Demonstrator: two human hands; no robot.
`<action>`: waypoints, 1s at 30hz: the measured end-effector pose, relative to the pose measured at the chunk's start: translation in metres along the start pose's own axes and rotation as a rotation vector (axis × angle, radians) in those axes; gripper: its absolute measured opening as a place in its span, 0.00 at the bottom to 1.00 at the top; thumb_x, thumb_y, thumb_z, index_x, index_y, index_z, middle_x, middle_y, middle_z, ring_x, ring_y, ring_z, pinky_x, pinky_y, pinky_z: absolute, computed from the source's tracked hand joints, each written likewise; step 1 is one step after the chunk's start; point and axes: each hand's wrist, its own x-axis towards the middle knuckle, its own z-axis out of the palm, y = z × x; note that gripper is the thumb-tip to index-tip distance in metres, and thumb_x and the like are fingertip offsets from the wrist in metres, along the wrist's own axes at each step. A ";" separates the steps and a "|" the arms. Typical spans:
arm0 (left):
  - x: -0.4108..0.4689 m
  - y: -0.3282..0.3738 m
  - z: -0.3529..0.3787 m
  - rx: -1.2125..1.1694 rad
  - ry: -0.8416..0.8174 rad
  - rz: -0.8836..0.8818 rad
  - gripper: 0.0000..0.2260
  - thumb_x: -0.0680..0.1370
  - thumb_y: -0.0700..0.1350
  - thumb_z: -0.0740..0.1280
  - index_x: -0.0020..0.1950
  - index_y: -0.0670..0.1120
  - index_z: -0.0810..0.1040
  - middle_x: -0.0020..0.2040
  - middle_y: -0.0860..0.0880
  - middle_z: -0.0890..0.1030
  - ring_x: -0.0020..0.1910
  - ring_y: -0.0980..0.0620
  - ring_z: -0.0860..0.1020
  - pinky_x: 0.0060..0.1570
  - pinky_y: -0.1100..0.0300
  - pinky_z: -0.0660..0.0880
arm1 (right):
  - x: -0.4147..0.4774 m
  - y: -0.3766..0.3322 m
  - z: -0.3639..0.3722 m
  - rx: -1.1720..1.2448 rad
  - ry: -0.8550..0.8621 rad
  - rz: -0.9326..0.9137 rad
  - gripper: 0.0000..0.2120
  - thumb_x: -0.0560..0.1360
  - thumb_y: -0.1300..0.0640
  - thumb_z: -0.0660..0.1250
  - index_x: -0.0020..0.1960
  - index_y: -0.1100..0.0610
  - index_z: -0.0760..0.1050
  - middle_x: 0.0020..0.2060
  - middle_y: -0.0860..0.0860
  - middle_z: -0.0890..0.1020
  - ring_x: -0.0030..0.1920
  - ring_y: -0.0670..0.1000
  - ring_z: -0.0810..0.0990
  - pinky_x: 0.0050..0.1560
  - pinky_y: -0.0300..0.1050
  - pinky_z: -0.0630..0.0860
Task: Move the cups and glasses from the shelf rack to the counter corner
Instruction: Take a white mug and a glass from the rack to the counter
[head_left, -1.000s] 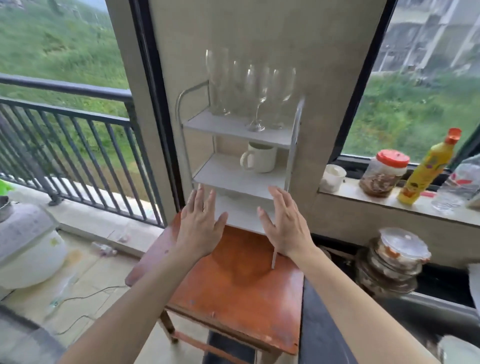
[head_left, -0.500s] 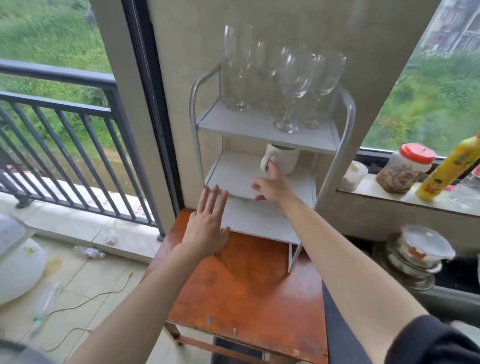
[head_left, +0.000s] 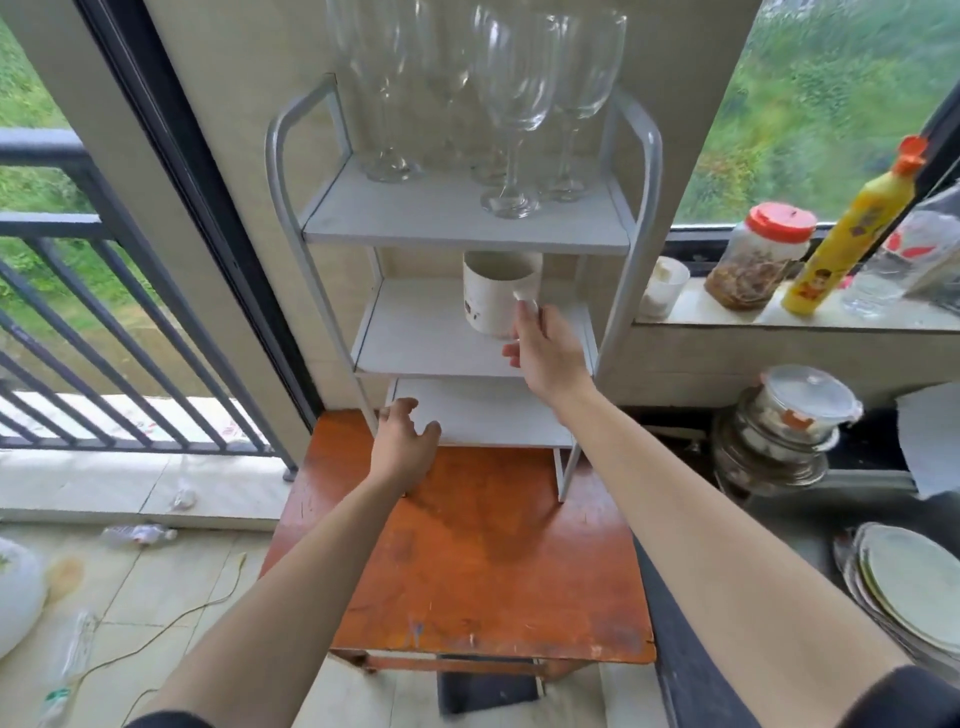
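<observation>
A grey three-tier shelf rack (head_left: 647, 171) stands on an orange wooden table (head_left: 478, 561). Several clear wine glasses (head_left: 511, 109) stand on its top tier. A white mug (head_left: 493, 296) sits on the middle tier, tilted toward me. My right hand (head_left: 545, 351) grips the mug by its handle on the mug's right side. My left hand (head_left: 405, 447) rests with loosely spread fingers at the front left corner of the bottom tier and holds nothing.
On the window sill at right stand a small white cup (head_left: 665, 286), a red-lidded jar (head_left: 758, 257) and a yellow bottle (head_left: 847, 234). Stacked lidded bowls (head_left: 784, 431) and plates (head_left: 914, 587) sit on the dark counter. A balcony railing (head_left: 104, 332) is at left.
My right hand has reached into the middle tier and taken the mug's handle, and the mug now tilts. My left hand has moved forward to the bottom tier. The camera has moved closer.
</observation>
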 end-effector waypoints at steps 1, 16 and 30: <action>0.004 0.001 0.002 0.002 -0.001 -0.009 0.24 0.80 0.47 0.65 0.74 0.44 0.66 0.72 0.41 0.67 0.64 0.44 0.75 0.58 0.52 0.73 | -0.004 0.003 -0.003 0.028 0.011 0.007 0.18 0.83 0.41 0.55 0.51 0.55 0.72 0.39 0.51 0.80 0.43 0.52 0.82 0.51 0.51 0.81; 0.070 0.029 0.003 -0.271 0.037 -0.287 0.17 0.82 0.40 0.60 0.71 0.38 0.71 0.68 0.40 0.75 0.67 0.42 0.74 0.59 0.58 0.72 | -0.122 0.073 -0.008 0.188 0.313 -0.107 0.17 0.73 0.42 0.61 0.27 0.40 0.76 0.29 0.45 0.81 0.42 0.59 0.84 0.43 0.51 0.77; -0.021 0.014 0.026 -0.495 0.017 -0.108 0.11 0.85 0.49 0.56 0.60 0.43 0.72 0.54 0.46 0.77 0.58 0.44 0.76 0.52 0.55 0.68 | -0.134 0.086 0.006 0.223 0.364 -0.137 0.17 0.72 0.43 0.61 0.25 0.44 0.75 0.28 0.50 0.81 0.39 0.59 0.83 0.40 0.41 0.74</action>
